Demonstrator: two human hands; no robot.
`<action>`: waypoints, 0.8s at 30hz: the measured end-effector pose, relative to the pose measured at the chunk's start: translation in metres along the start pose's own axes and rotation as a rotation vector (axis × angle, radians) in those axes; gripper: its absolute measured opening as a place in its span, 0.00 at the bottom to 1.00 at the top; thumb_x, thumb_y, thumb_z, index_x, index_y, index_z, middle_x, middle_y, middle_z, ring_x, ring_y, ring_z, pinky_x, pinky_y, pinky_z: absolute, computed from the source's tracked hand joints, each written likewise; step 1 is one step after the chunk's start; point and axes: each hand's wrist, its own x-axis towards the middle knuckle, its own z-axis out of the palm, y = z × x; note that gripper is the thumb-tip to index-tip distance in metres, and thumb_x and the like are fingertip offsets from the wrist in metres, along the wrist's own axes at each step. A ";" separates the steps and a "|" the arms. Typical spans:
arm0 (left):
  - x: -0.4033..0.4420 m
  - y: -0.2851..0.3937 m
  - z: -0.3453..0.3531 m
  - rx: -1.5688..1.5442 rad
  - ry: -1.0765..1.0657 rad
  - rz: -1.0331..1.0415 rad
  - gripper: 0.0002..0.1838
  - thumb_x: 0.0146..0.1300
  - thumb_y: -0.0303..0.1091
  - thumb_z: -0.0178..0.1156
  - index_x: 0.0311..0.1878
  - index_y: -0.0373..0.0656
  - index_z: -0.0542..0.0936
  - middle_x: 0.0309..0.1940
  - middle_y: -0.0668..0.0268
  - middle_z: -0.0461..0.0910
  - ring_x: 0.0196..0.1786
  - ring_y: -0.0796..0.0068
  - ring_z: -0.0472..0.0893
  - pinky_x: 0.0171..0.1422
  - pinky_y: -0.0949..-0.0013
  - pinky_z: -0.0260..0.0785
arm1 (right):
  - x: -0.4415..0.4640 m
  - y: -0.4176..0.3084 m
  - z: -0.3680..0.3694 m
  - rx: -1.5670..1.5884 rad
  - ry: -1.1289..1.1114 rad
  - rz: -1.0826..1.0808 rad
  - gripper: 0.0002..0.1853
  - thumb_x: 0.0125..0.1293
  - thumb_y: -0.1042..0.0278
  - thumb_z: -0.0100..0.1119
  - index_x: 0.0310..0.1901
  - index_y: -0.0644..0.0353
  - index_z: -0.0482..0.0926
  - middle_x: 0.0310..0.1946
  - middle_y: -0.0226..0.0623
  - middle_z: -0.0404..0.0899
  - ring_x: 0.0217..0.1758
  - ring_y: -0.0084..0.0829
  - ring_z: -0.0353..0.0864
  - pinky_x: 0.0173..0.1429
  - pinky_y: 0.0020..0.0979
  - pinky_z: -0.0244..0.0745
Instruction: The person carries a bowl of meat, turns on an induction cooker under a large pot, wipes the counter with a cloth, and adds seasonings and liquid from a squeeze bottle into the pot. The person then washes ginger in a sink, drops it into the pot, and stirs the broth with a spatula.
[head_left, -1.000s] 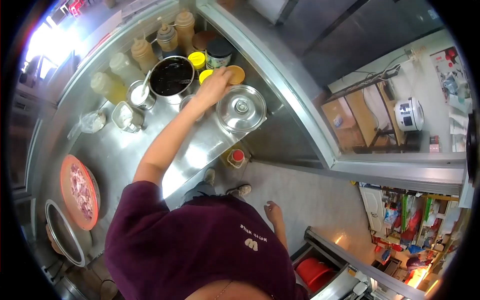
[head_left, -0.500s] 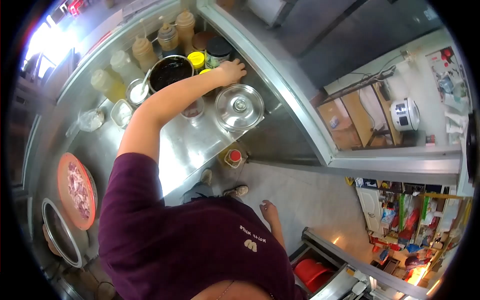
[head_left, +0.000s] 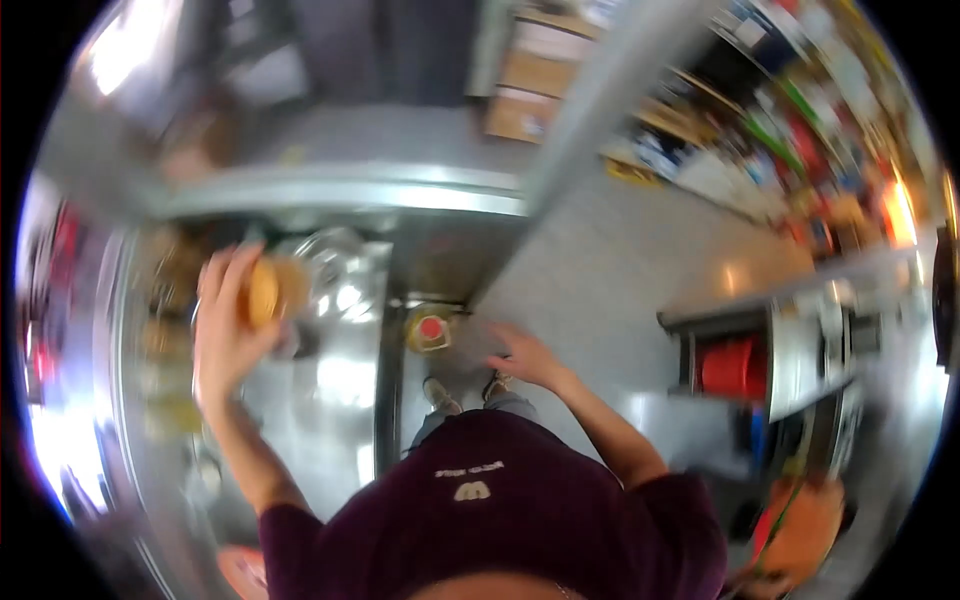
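Over the steel counter (head_left: pixel 300 405), my left hand (head_left: pixel 222 325) is wrapped around a small jar (head_left: pixel 290 280) with an orange-yellow round end. The jar is blurred, and I cannot read a label or tell its contents. Just beyond it on the counter stands the pot with a shiny metal lid (head_left: pixel 338 250). My right hand (head_left: pixel 528 357) hangs over the floor in front of my body, its fingers apart and holding nothing.
Blurred bottles (head_left: pixel 165 345) line the left side of the counter. An oil jug with a red cap (head_left: pixel 430 330) stands on the floor beside the counter. A red bucket (head_left: pixel 733 368) sits in a metal unit at right. An orange rounded object (head_left: pixel 805 530) is at lower right.
My left hand has come back from beside the lidded pot, now gripping the jar. My view has swung to the right, and my right hand has come further into sight.
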 end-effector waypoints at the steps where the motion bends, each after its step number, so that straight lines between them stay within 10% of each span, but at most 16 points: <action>1: -0.001 0.019 0.007 -0.113 -0.039 0.049 0.32 0.37 0.33 0.63 0.52 0.42 0.71 0.47 0.55 0.69 0.52 0.53 0.68 0.56 0.60 0.62 | 0.012 -0.043 -0.026 0.056 0.020 -0.058 0.35 0.54 0.49 0.59 0.58 0.64 0.63 0.53 0.48 0.68 0.56 0.45 0.67 0.59 0.39 0.62; 8: 0.009 0.195 0.137 -0.577 -0.476 0.506 0.36 0.27 0.31 0.69 0.49 0.41 0.73 0.45 0.56 0.70 0.49 0.56 0.68 0.54 0.59 0.62 | -0.065 -0.079 -0.113 0.450 0.178 -0.251 0.53 0.36 0.48 0.74 0.62 0.62 0.55 0.55 0.46 0.64 0.62 0.40 0.61 0.63 0.36 0.57; 17: -0.009 0.536 0.262 -0.855 -0.822 1.219 0.27 0.35 0.29 0.65 0.46 0.44 0.74 0.44 0.62 0.72 0.46 0.59 0.71 0.50 0.63 0.65 | -0.340 -0.012 -0.212 0.716 0.931 0.139 0.36 0.37 0.70 0.67 0.53 0.63 0.65 0.50 0.41 0.70 0.57 0.35 0.68 0.59 0.33 0.64; 24: -0.067 0.716 0.353 -1.118 -0.824 1.380 0.15 0.42 0.29 0.60 0.37 0.42 0.76 0.39 0.61 0.74 0.41 0.59 0.72 0.47 0.62 0.65 | -0.489 0.056 -0.234 -0.003 1.414 0.569 0.37 0.35 0.66 0.69 0.52 0.59 0.66 0.44 0.44 0.71 0.49 0.45 0.70 0.52 0.39 0.63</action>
